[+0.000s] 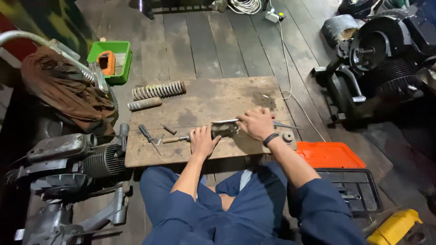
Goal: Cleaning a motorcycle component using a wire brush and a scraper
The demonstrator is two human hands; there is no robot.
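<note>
I see both hands working over a worn wooden board laid on the plank floor. A dark cylindrical metal part lies on the near half of the board, directly between the two hands. My left hand rests flat on the board at the part's left end, fingers spread and touching it, beside a thin shaft that projects leftward from the part. My right hand is closed around a long thin metal tool; its blade runs across the top of the part, and its pointed end sticks out to the right of the hand. A black band sits on the right wrist.

To the left of the left hand, well apart from it, lie a screwdriver and a small punch. Two coil springs lie at the board's far left corner. A small round ring sits just beside the right wrist. An orange case lid lies on the floor to the right of the board.
</note>
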